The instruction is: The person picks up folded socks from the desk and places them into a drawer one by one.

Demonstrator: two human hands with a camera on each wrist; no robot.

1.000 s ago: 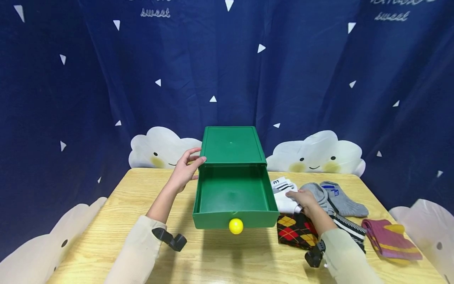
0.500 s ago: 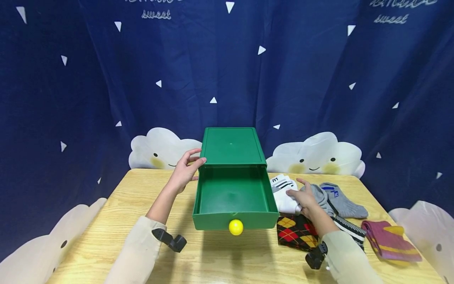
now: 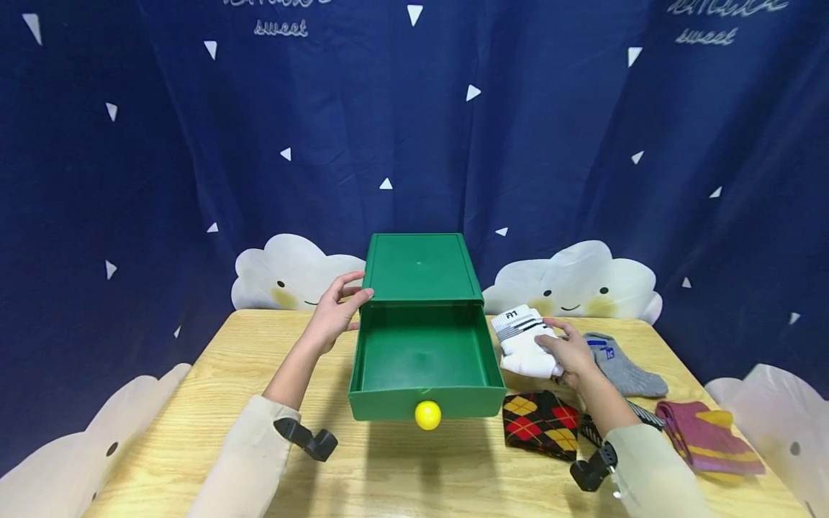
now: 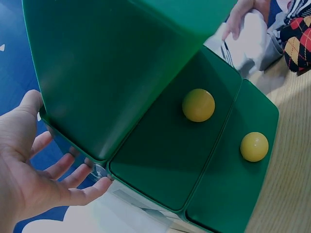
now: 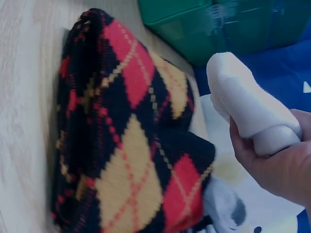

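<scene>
My right hand [image 3: 571, 354] pinches the folded white socks [image 3: 524, 344], striped in black at the cuff, between thumb and fingers. They hang just right of the pulled-out drawer [image 3: 388, 406]; the right wrist view has the socks [image 5: 250, 104] up off the table, rounded end outward. On the other side, my left hand [image 3: 332, 316] touches the green cabinet [image 3: 421, 267], thumb at its front top corner and fingers spread along its side. A yellow ball knob [image 3: 427, 415] marks the drawer front. Lower drawers with knobs [image 4: 198, 105] show in the left wrist view.
Right of the cabinet lie folded argyle socks [image 3: 540, 424], grey socks [image 3: 624, 370], black-and-white striped socks [image 3: 646, 416], partly behind my right forearm, and purple-and-yellow socks [image 3: 709, 440]. A blue curtain [image 3: 414, 129] with cloud shapes hangs behind the wooden table [image 3: 259, 345].
The right hand has gripped the white socks and raised them off the table, slightly up and right. The left hand stays on the cabinet.
</scene>
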